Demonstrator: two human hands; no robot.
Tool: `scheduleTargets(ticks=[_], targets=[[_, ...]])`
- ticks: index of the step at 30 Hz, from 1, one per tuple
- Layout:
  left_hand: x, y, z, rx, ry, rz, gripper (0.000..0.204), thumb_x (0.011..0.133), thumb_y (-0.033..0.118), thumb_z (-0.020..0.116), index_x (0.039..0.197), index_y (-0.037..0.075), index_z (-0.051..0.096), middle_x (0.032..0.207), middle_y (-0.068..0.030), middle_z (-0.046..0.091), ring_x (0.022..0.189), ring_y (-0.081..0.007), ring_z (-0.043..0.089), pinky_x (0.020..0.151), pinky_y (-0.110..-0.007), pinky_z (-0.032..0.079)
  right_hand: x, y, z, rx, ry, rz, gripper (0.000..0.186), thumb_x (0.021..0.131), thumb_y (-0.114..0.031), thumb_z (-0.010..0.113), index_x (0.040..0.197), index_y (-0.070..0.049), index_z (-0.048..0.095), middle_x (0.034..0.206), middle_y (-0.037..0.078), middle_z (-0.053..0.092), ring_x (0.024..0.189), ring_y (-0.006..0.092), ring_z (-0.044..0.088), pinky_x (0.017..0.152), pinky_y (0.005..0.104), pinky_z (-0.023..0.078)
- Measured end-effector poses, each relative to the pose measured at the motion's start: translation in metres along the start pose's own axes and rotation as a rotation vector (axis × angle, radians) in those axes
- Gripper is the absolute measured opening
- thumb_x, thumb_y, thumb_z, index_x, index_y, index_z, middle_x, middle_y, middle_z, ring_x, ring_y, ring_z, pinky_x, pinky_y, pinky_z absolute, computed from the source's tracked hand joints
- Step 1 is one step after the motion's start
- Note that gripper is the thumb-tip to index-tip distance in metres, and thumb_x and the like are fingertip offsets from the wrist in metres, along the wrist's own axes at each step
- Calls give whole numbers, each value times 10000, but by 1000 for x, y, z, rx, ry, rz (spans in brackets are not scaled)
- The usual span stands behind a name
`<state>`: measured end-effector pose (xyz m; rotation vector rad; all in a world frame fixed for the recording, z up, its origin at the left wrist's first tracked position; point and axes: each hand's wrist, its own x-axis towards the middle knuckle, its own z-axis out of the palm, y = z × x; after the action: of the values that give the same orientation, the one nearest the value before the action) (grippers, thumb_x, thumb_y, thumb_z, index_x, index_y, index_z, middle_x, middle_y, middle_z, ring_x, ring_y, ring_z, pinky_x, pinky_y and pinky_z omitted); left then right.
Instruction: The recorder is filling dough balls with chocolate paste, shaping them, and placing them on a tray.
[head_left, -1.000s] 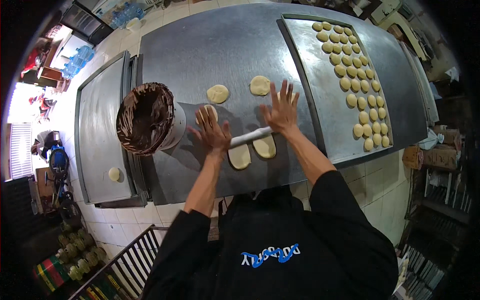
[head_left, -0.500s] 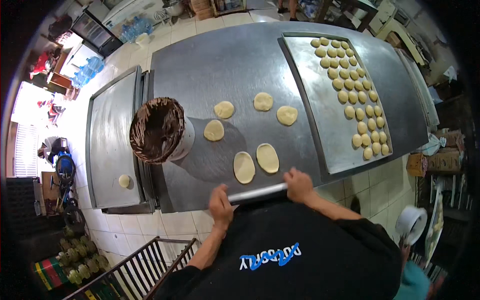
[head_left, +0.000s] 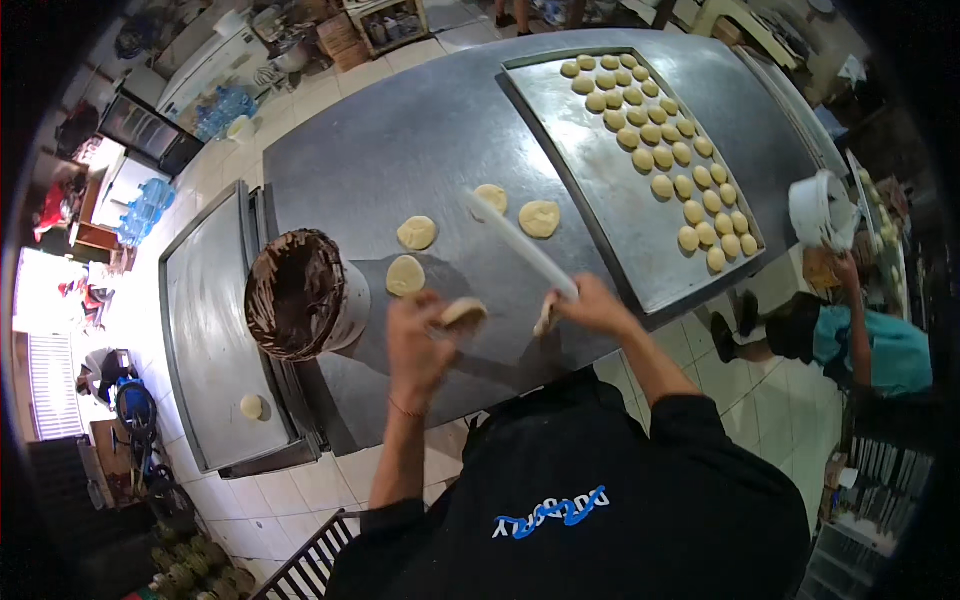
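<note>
My left hand grips a flattened dough piece, lifted and tilted above the steel table. In my right hand is a white rolling pin, angled toward the back left, and a second dough piece dangles at its fingertips. Flattened dough rounds lie on the table, one partly hidden behind the pin. Left of my left hand stands a white bucket coated inside with dark brown paste. Farther right is a metal tray bearing several small dough balls.
Another tray at the left holds one dough ball. A co-worker in a teal top at the right holds a white bucket. A black railing is at the bottom; water bottles are back left.
Both hands have risen from the near edge, each now holding a dough piece lifted from the two near ovals. The pin has swung to point away from me. The co-worker has moved farther into view.
</note>
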<state>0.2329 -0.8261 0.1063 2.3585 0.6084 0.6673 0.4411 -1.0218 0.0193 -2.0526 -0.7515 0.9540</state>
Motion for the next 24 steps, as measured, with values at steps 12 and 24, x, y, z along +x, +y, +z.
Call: scheduleTargets(ticks=[12,24], targets=[[60,-18,116,27,-970,-325,727,837,378,685,1376,-7,386,1314,-241,511,1223,-353,505,991,-449,416,116,3,-38,-256,370,-267,404,769,-143,613,1170,-95,612,1176,184,607,972,389,610,830,458,504],[208,156,439,189,-412,310,252,807,72,543,1041,-22,545,961,-241,570,891,-442,534,781,-482,453,-14,136,-183,111,954,472,322,800,-209,686,1061,-24,652,894,193,680,856,356,661,768,426,501]])
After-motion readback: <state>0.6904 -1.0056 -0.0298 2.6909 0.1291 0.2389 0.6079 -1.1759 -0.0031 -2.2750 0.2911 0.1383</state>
